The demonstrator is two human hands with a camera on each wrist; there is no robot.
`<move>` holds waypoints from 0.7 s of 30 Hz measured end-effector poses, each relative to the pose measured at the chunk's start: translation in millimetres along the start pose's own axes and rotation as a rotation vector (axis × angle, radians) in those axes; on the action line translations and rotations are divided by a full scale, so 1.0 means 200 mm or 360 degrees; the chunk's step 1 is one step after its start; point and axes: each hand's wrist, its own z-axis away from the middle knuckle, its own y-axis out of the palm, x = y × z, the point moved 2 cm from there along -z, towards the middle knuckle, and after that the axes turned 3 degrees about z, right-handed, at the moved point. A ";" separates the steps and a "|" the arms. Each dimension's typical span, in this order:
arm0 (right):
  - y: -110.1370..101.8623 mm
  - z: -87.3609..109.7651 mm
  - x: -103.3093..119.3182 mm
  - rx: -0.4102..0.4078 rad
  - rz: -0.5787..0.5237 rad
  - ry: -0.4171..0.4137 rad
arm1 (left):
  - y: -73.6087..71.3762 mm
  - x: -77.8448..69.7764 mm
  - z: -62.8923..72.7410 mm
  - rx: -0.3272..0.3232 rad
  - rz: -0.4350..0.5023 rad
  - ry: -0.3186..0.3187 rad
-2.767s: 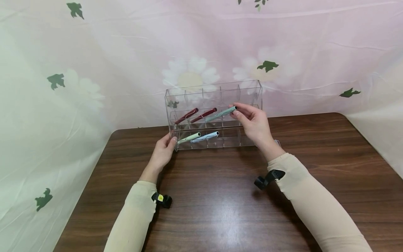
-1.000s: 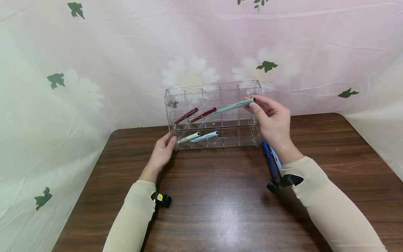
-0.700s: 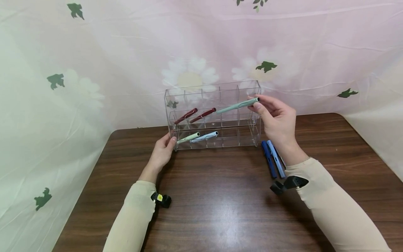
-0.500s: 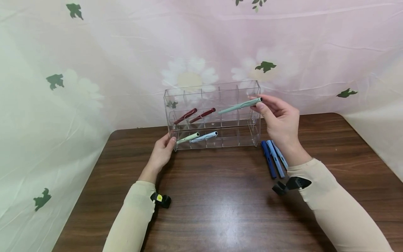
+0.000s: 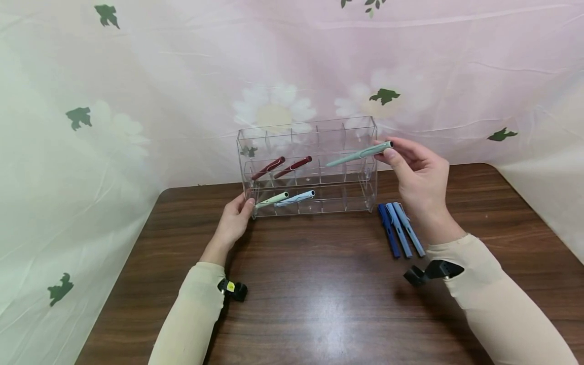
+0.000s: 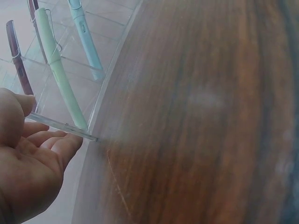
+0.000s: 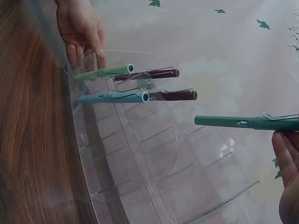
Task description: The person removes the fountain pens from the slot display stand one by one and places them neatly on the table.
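Observation:
My right hand pinches a teal-green pen near its capped end, holding it in the air at the right side of a clear acrylic pen rack. In the right wrist view, the teal pen is apart from the rack. With thumb and fingers my left hand grips the rack's left side panel; the left wrist view shows that panel between thumb and fingers. Two dark red pens lean in the middle tier's left compartments. A light green pen and a light blue pen lean in the lower tier.
To the rack's right, a dark blue pen and two lighter blue pens lie side by side on the brown wooden table. A floral cloth backdrop hangs close behind the rack.
My right hand has drawn the teal pen out of the rack's middle tier and moved right with it. The blue pens on the table have come into sight. My left hand stays put.

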 end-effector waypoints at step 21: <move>-0.17 0.03 0.00 -0.0052 0.0012 -0.0015 | 0.00 0.00 0.00 0.0005 0.0006 -0.0015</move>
